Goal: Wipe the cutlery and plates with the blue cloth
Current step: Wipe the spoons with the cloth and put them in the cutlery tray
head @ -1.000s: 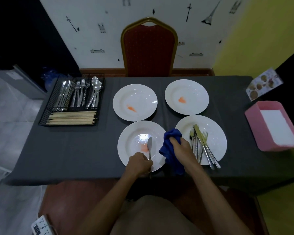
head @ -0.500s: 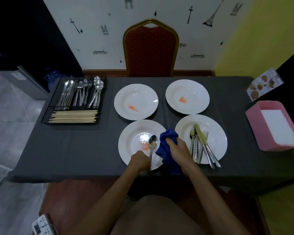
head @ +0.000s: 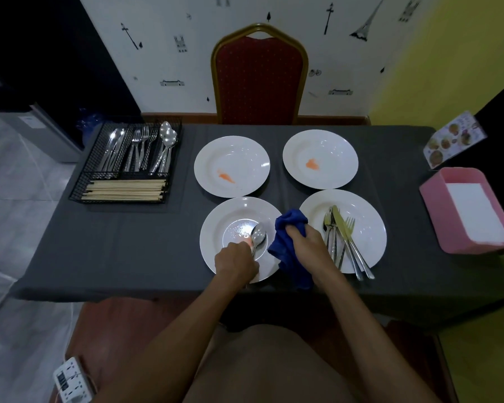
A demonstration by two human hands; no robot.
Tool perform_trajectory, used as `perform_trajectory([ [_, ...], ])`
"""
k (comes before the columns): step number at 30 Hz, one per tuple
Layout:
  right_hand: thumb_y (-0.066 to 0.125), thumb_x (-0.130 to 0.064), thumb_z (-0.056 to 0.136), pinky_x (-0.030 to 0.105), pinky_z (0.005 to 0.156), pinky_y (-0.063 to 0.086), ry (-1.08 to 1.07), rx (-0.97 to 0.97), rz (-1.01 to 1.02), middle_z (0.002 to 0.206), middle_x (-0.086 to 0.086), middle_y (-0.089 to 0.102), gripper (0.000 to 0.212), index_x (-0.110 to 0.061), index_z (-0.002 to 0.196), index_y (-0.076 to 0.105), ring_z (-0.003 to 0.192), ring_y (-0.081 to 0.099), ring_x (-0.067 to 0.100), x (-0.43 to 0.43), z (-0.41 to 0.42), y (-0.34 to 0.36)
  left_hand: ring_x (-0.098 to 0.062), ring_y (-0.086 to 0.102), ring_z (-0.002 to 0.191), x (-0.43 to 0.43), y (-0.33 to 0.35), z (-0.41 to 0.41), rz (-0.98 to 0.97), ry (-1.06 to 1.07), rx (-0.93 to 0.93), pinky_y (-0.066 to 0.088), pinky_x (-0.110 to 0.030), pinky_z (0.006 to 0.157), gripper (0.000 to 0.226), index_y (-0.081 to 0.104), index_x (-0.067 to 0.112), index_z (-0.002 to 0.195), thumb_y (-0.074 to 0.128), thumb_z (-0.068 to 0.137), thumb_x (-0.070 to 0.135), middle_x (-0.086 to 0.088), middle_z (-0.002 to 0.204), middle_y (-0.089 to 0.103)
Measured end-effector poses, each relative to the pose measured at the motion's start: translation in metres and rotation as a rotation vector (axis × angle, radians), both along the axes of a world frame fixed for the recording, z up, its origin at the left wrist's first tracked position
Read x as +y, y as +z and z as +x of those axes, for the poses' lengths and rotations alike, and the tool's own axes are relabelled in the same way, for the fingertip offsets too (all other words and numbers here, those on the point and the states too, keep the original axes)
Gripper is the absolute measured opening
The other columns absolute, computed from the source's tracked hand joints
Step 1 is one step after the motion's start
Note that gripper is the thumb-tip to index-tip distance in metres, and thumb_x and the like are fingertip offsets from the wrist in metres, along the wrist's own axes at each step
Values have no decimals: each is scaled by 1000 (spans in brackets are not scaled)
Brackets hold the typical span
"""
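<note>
My left hand [head: 237,263] grips the handle of a steel spoon [head: 257,236] whose bowl lies face up over the near left plate [head: 216,242], beside an orange smear. My right hand [head: 304,242] clutches the bunched blue cloth [head: 290,257], which hangs between the two near plates. The near right plate [head: 370,228] carries a loose heap of cutlery [head: 342,242]: a knife, a fork and spoons. Two far plates, the far left plate [head: 245,152] and the far right plate [head: 335,146], each show an orange stain.
A black wire caddy [head: 79,184] at the back left holds knives, forks, spoons and chopsticks. A pink tray [head: 431,205] with white napkins sits at the right edge, a menu card [head: 451,141] behind it. A red chair [head: 259,80] stands across the grey table [head: 128,242].
The spoon turned in my left hand from edge-on to bowl-up and its tip swung right toward the cloth. My right hand with the cloth barely moved.
</note>
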State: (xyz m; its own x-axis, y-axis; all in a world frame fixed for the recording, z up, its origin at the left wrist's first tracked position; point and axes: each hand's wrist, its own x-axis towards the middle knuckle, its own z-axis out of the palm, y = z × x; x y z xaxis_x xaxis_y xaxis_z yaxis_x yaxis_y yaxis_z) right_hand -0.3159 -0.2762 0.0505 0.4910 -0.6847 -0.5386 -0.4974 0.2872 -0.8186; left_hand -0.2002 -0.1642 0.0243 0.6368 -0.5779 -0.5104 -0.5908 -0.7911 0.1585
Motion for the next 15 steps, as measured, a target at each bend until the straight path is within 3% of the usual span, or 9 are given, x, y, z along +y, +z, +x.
perform_trajectory([
  [5,50,-43,101,30,75,44,3,1,27,103,2,67,25,-23,109,62,95,63,17,1,-4,-3,-28,65,88,3,6,2,-24,68,56,48,-31,72,24,60,11,102,64,87,28,-9,103,65],
  [10,43,-49,103,36,80,48,-37,64,41,100,4,66,30,-25,102,60,92,62,18,-1,-6,-5,-28,62,75,7,6,9,-146,223,166,47,-34,64,11,53,8,87,51,90,18,-9,88,62],
  [13,39,-47,105,40,90,48,-154,108,128,110,6,65,43,-12,122,58,102,62,24,0,0,-7,-24,68,62,4,17,7,-437,478,488,56,-34,57,9,51,9,91,45,97,12,-11,82,70],
  [15,41,-38,106,44,93,51,-277,-7,311,108,9,65,42,-3,124,57,100,63,26,4,15,-6,-21,62,54,0,30,-3,-546,553,645,52,-30,49,8,47,12,96,43,103,13,-10,79,70],
])
